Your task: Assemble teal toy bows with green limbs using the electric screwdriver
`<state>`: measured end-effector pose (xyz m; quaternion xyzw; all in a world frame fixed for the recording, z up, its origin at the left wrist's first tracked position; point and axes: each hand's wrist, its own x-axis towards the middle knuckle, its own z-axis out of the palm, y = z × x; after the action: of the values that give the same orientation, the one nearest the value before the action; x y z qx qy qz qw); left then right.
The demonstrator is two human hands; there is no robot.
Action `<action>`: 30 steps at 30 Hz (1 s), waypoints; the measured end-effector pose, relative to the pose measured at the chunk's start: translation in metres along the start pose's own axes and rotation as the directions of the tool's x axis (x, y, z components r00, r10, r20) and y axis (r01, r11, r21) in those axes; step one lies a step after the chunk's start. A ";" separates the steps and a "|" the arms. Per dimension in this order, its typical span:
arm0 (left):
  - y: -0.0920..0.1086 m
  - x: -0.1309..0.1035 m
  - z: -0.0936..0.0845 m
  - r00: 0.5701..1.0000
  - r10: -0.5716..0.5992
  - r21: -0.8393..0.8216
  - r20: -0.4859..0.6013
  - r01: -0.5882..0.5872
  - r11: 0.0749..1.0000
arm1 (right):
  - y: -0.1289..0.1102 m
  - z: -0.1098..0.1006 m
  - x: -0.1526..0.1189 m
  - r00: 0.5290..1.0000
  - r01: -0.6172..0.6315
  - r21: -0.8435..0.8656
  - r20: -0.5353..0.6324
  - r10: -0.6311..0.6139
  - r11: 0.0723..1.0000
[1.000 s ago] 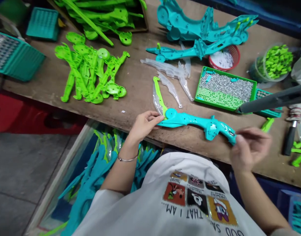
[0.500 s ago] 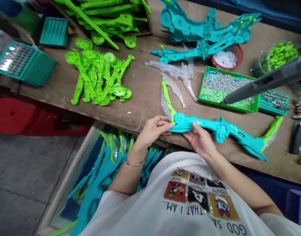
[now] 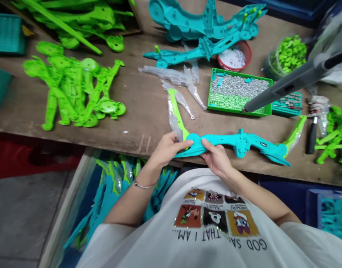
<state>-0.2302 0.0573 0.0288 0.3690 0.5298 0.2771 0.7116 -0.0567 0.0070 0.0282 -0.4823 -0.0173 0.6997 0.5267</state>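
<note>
Along the front edge of the workbench lies a teal toy bow (image 3: 225,140), with a lime-green arm and clear plastic blade angled up at either end. My left hand (image 3: 165,149) grips its left end, thumb pressed on the round joint under the left green arm (image 3: 178,113). Just right of that joint, my right hand (image 3: 218,159) pinches the teal body with the thumb on top and fingers underneath. The fingertips below the bow are hidden. Beyond my left hand are several loose clear plastic blades (image 3: 173,77).
Green parts (image 3: 76,89) are heaped on the left. Teal half-shells (image 3: 187,22) lie at the back. A green tray (image 3: 239,112) of small metal pieces sits under a grey power screwdriver (image 3: 285,83). A black-handled hammer (image 3: 312,136) lies right. Finished-looking bows (image 3: 101,208) fill a bin below.
The view has swung right, so the bench items appear further left. My left thumb has moved onto the round joint, and my right hand has shifted closer to it. Both still hold the bow.
</note>
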 end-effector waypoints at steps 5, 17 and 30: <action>-0.001 0.006 0.003 1.000 -0.013 0.005 -0.008 0.013 1.000 | -0.003 -0.005 0.000 0.999 0.013 -0.004 0.041 -0.013 1.000; 0.001 0.019 0.016 0.998 -0.003 0.023 -0.068 0.004 1.000 | -0.032 -0.036 0.010 0.971 0.213 0.194 -0.149 -0.186 0.958; -0.001 0.020 0.031 0.999 -0.003 -0.025 0.032 0.004 1.000 | -0.032 -0.029 -0.004 0.998 0.060 0.093 -0.007 -0.060 0.994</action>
<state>-0.1951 0.0653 0.0223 0.3633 0.5156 0.2766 0.7250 -0.0141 0.0039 0.0322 -0.4579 0.0021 0.6825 0.5696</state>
